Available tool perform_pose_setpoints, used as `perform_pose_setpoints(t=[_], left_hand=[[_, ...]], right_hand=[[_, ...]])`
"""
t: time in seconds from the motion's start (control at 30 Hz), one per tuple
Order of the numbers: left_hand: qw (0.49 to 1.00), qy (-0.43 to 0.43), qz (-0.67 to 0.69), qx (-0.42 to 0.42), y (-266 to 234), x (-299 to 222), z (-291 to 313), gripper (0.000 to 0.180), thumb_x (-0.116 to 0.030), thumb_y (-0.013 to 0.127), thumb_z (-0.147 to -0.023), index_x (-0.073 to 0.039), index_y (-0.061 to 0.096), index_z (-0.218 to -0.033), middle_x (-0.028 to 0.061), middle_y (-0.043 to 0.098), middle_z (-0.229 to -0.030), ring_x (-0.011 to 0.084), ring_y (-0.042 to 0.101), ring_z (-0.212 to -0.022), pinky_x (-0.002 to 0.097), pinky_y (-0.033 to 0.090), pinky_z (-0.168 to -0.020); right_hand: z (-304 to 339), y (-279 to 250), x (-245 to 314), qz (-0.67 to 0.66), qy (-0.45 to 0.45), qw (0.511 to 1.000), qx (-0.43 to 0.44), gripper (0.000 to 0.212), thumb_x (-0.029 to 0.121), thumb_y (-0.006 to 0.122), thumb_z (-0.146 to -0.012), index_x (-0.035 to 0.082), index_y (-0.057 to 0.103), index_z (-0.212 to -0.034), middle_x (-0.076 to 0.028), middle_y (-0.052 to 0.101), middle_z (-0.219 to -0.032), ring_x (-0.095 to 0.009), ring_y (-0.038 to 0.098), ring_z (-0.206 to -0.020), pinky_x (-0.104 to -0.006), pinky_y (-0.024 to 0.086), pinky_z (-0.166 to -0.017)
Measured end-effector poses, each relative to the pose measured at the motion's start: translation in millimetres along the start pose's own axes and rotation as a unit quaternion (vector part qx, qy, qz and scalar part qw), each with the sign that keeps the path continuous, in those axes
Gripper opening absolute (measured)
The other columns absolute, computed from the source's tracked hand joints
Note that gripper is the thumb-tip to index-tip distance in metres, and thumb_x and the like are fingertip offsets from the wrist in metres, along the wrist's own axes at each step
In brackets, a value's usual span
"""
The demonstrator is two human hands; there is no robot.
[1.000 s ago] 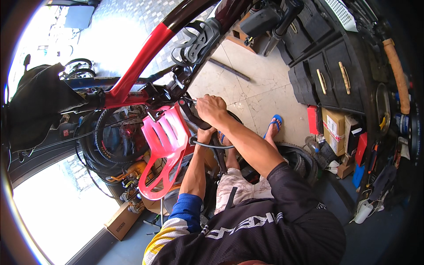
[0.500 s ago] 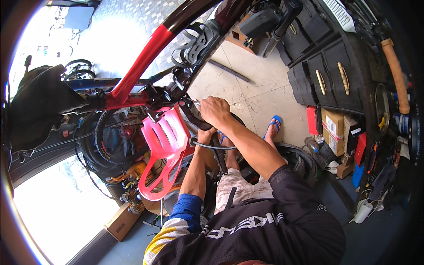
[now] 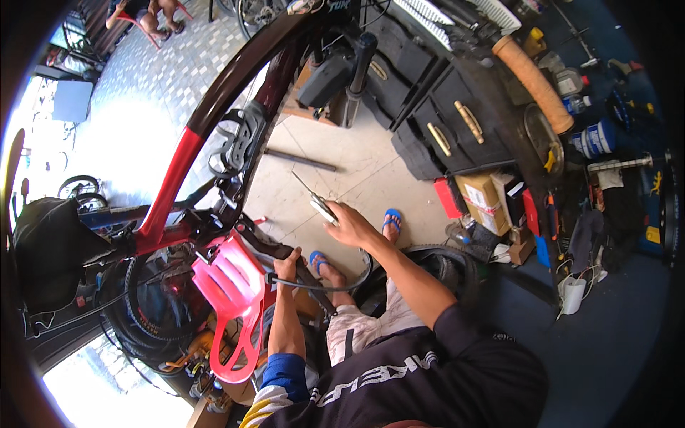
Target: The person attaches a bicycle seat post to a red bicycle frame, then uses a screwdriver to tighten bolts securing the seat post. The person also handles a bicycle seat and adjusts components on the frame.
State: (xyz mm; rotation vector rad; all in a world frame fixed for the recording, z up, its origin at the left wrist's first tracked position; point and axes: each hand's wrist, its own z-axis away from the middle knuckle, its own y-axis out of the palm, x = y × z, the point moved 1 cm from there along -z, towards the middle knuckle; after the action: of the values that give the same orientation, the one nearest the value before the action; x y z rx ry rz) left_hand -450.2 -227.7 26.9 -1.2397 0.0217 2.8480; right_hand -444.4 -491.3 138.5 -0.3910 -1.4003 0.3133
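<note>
A red and black bike frame (image 3: 171, 182) slants across the left, with a grey bottle cage (image 3: 234, 148) on its tube. My left hand (image 3: 287, 265) is closed around a black bar-shaped bike part (image 3: 265, 246) below the frame's joint. A dark cable loops beside that wrist. To the right of the joint, my right hand (image 3: 349, 225) grips a silver hand tool (image 3: 322, 208). Its long thin shaft points up and left, apart from the frame; the tool's exact kind is unclear. Under the joint stands a pink plastic chair (image 3: 232, 285).
Bike tyres (image 3: 435, 267) lie near my legs, and more tyres are behind the chair. At right are a black cabinet (image 3: 457, 107) and several boxes, including a cardboard box (image 3: 485, 203). A dark rod (image 3: 300, 159) lies on the tiled floor. Another person sits at the far left.
My right hand has pulled away from the frame joint to the right, bringing the silver tool into sight. My left hand stays on the black part. The whole view has shifted rightward.
</note>
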Motion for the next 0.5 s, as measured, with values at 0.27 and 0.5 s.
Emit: perform_pose_setpoints(t=[0.27, 0.5], left_hand=[[0.99, 0.086, -0.094, -0.062, 3.5, 12.5, -15.7, 0.042, -0.03, 0.084, -0.083, -0.003, 0.064, -0.059, -0.0013, 0.058, -0.057, 0.0093, 0.053, -0.05, 0.0305, 0.04, -0.044], [0.99, 0.076, 0.021, -0.116, 10.3, 29.7, -34.2, 0.034, -0.027, 0.081, -0.087, 0.001, 0.067, -0.072, 0.0086, 0.068, -0.067, 0.0163, 0.065, -0.055, 0.0302, 0.05, -0.05]], right_hand=[[36.8, -25.2, 69.0, -0.221, 0.095, 0.967, -0.08, 0.022, 0.014, 0.073, -0.088, 0.007, 0.057, -0.102, 0.002, 0.055, -0.075, -0.008, 0.054, -0.068, -0.0262, 0.047, -0.064], [-2.9, 71.5, -26.7, 0.062, 0.184, 0.981, 0.009, 0.037, 0.031, 0.082, -0.077, 0.006, 0.056, -0.085, -0.007, 0.064, -0.073, -0.021, 0.061, -0.066, -0.0372, 0.051, -0.065]])
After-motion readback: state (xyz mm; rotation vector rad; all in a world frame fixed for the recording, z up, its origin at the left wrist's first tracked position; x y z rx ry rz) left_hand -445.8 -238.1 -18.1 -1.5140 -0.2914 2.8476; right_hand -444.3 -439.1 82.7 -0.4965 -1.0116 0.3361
